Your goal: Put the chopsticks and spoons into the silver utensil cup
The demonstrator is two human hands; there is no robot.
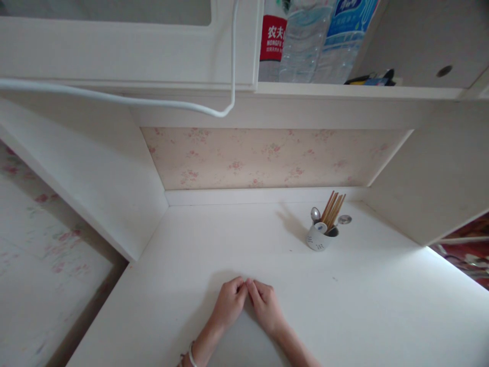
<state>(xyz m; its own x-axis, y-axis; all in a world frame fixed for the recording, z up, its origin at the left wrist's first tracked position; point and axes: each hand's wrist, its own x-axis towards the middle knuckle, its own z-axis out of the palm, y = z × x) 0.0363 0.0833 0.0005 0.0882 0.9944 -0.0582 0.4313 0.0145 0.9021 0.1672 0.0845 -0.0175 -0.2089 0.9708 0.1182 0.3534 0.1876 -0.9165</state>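
Both fists rest on the white tabletop (160, 295), close to the middle of the near part. My left hand (230, 302) is curled closed, with a pale band around its wrist. My right hand (265, 304) is closed as well, its thumb side meeting the left hand's. Nothing shows in either one. Farther back and to the right stands a white utensil holder (316, 240) with small holes in its side. Several wooden chopsticks (333, 208) lean in it, along with a metal spoon (315, 214) on the left and another spoon (344, 219) on the right.
Overhead, a shelf (344, 92) carries several plastic bottles (305, 43) and some small dark items. A white cable (160, 103) hangs in front of the cabinet door (126, 51). White side panels (84, 168) flank the table, and floral wallpaper (267, 158) covers the back.
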